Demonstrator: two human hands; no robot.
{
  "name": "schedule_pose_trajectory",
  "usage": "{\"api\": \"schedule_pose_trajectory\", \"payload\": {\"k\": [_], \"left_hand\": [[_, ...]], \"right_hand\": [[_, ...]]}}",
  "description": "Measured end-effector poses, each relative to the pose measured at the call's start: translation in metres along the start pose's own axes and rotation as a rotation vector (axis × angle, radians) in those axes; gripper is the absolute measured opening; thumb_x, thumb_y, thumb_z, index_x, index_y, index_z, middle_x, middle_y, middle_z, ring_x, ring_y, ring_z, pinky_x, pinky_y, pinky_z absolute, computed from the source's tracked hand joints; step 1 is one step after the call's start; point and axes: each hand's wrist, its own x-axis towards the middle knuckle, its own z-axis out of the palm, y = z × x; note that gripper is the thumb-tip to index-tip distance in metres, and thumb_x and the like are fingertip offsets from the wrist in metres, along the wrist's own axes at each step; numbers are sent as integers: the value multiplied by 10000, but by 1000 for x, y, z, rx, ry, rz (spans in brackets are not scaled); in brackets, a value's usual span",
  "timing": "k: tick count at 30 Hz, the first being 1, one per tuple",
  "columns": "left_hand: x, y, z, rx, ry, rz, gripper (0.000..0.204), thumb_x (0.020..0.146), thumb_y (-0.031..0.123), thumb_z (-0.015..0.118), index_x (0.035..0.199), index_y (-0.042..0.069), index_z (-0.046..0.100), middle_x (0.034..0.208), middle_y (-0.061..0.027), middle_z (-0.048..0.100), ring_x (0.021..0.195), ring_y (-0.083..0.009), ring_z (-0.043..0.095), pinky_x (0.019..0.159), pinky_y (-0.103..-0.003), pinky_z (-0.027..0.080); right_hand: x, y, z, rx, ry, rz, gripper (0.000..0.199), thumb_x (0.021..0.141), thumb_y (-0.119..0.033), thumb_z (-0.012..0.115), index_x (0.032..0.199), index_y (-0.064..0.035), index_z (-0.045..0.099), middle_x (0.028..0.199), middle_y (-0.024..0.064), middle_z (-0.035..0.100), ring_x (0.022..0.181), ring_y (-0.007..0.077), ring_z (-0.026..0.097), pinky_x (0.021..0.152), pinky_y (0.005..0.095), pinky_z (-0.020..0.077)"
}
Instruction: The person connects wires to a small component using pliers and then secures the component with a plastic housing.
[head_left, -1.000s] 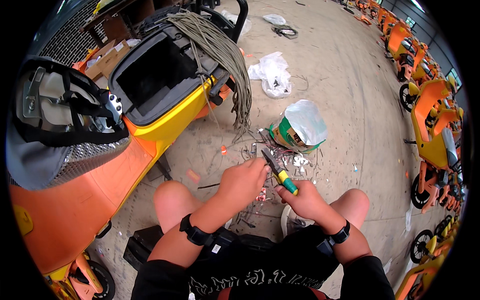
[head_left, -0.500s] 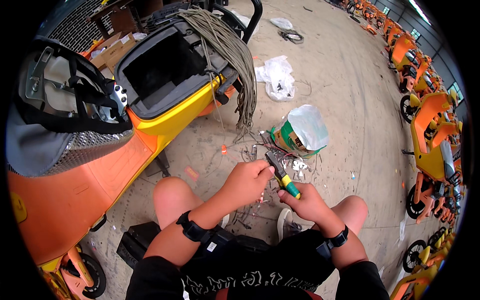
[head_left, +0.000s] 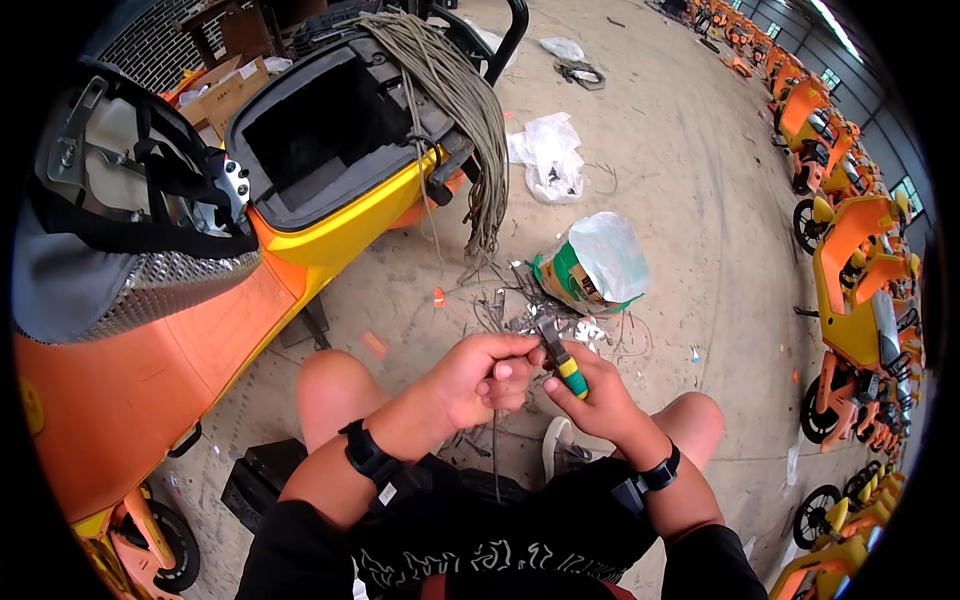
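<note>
My right hand (head_left: pixel 598 398) is wrapped round a pair of pliers (head_left: pixel 567 367) with green and yellow handles and a dark metal head pointing away from me. My left hand (head_left: pixel 485 378) is closed just left of the plier head, its thumb and forefinger pinched close to the jaws. From under it a thin dark wire (head_left: pixel 496 455) hangs down toward my lap. Whether the jaws bite on the wire is hidden by my fingers. Beyond my hands, scraps of wire and white bits (head_left: pixel 590 328) lie on the floor beside a green bucket (head_left: pixel 570 278) with a whitish sheet over its top.
An orange and yellow scooter (head_left: pixel 215 345) stands at my left, its dark storage compartment uncovered, with a bundle of grey-green cord (head_left: pixel 480 150) draped over it. Crumpled clear plastic (head_left: pixel 550 160) lies farther off. Rows of similar scooters (head_left: pixel 860 290) line the right side.
My left hand has turned, its curled fingers now showing, and a wire now hangs below it. The pliers have tilted more upright and come nearer the left hand. The view has shifted slightly.
</note>
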Motion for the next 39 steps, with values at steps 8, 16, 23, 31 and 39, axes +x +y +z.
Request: {"api": "schedule_pose_trajectory", "payload": {"k": [8,16,23,31,39], "left_hand": [[16,-5,-13,1508,570,678,186,1005,230,613,1008,44,624,757,-76,641,619,-236,639,575,-368,507],[22,-17,-19,2142,662,1117,113,905,172,697,915,93,617,774,-90,604,665,-284,654,570,-395,519],[16,-18,-9,1891,674,1088,155,904,136,693,809,49,607,669,-101,593,522,-253,597,520,-387,477],[0,1,-2,686,353,347,173,991,146,635,912,0,683,650,31,555,471,-45,405,456,-244,323],[-5,7,-5,66,99,22,198,1029,184,569,980,4,635,642,69,480,428,-39,325,434,-217,250]], "right_hand": [[0,-16,0,-86,-92,486,356,960,-295,693,822,32,664,690,182,643,593,296,601,628,408,493],[-4,-21,1,109,-127,668,409,974,-346,678,797,23,660,620,97,614,574,184,546,595,378,474],[-9,-17,5,11,-145,544,385,967,-335,702,868,33,646,677,172,595,597,268,562,621,417,475],[-5,-6,2,-18,-132,233,267,983,-207,688,1112,26,699,1011,153,712,904,256,680,826,371,529],[2,6,6,-27,-22,13,236,949,-171,705,1067,33,689,1112,207,703,969,355,699,844,409,541]]}}
